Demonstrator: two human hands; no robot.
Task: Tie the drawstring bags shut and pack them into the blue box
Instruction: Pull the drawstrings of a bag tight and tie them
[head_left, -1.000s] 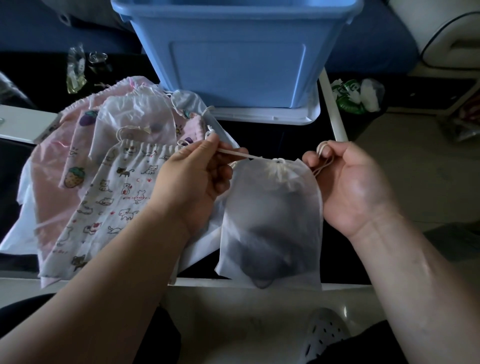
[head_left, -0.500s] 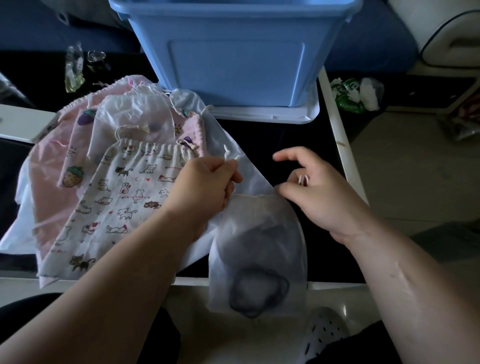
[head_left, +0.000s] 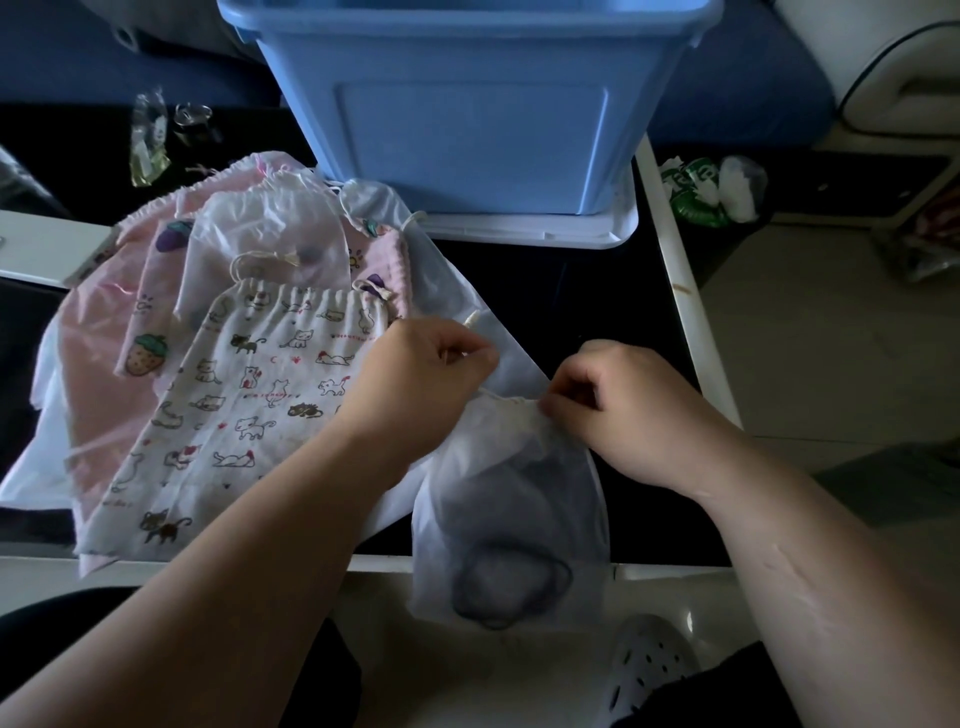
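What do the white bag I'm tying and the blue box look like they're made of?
White bag: probably thin non-woven fabric, matte and half see-through, since a dark shape shows through it. Blue box: likely moulded plastic, smooth with a faint sheen and a pressed-in side panel.

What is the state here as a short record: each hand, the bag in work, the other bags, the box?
left hand: pinches the cord by the bag's mouth
right hand: pinches the gathered mouth of the white bag
white bag: mouth drawn in, no knot visible; lower part hangs past the table front edge; dark round thing inside
other bags: piled left of the hands, cat-print bag on top
blue box: behind the hands, on a white lid; inside not in view
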